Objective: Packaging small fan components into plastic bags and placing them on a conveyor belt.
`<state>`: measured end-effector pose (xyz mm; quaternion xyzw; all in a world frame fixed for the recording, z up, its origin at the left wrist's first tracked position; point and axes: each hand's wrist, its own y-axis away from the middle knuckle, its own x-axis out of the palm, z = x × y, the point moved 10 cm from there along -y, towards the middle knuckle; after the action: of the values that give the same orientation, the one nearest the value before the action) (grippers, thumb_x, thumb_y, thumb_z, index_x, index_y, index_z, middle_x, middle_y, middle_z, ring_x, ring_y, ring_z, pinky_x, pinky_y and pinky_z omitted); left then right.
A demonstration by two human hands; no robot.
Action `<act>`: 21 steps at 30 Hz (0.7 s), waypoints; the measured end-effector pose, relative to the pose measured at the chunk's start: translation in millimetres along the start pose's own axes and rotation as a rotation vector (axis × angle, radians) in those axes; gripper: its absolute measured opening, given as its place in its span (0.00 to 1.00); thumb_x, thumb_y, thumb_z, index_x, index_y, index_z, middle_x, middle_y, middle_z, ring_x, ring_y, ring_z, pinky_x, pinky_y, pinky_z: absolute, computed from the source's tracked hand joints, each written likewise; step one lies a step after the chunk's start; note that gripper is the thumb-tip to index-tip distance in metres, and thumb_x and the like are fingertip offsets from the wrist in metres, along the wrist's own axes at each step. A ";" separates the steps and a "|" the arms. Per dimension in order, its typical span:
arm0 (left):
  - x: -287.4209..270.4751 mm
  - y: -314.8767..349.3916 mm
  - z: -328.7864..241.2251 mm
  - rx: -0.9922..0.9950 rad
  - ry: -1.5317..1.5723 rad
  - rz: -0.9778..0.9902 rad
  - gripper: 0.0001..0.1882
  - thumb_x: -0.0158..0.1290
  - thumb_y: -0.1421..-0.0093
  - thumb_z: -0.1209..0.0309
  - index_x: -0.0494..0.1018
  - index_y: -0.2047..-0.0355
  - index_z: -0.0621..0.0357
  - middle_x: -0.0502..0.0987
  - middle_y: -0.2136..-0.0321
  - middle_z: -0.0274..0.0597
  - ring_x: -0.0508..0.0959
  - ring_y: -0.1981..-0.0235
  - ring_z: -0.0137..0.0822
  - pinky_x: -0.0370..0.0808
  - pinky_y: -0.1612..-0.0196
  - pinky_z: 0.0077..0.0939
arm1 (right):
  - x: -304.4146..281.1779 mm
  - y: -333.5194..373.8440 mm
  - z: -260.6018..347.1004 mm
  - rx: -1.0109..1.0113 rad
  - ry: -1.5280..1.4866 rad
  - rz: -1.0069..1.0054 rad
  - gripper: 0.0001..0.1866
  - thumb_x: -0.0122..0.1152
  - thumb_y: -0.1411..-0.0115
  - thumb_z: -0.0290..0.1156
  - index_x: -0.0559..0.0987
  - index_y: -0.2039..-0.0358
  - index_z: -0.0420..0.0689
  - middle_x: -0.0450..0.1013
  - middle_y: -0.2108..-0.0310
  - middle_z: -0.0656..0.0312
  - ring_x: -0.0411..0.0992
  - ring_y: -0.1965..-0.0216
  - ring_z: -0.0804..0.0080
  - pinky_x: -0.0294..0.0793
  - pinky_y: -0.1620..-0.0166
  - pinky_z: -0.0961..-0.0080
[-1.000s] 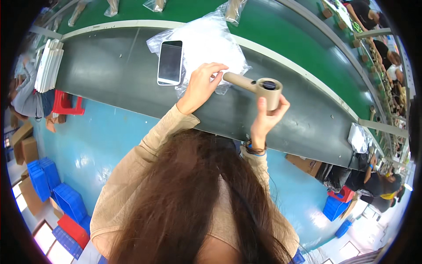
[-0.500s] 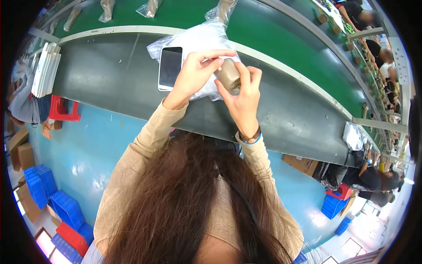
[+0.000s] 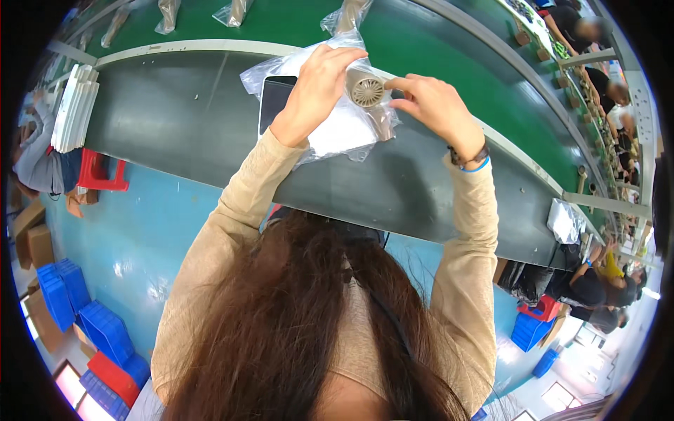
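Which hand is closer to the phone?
The left hand. It is just right of the phone, covering part of it in this view; the right hand is farther right, beside the fan.

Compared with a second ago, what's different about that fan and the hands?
The beige fan moved left and away from the person, over the clear plastic; its grille now faces the camera. The right hand no longer cups it; the fingertips are by its edge. The left hand moved forward, partly hiding the phone. The phone stayed put.
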<state>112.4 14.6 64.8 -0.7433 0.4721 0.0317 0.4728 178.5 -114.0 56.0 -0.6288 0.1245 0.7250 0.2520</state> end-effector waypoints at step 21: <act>59.8 70.9 25.9 -0.349 0.251 0.326 0.10 0.57 0.45 0.75 0.74 0.61 0.57 0.77 0.67 0.41 0.76 0.62 0.34 0.74 0.64 0.28 | -37.8 -0.4 -150.6 0.330 -0.686 -0.920 0.08 0.49 0.33 0.30 0.70 0.63 0.38 0.75 0.72 0.60 0.76 0.69 0.74 0.77 0.62 0.76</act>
<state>103.9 -14.2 -26.7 -0.7259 0.6280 0.0957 0.2639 309.7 -196.5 66.1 -0.3006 -0.1381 0.6740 0.6605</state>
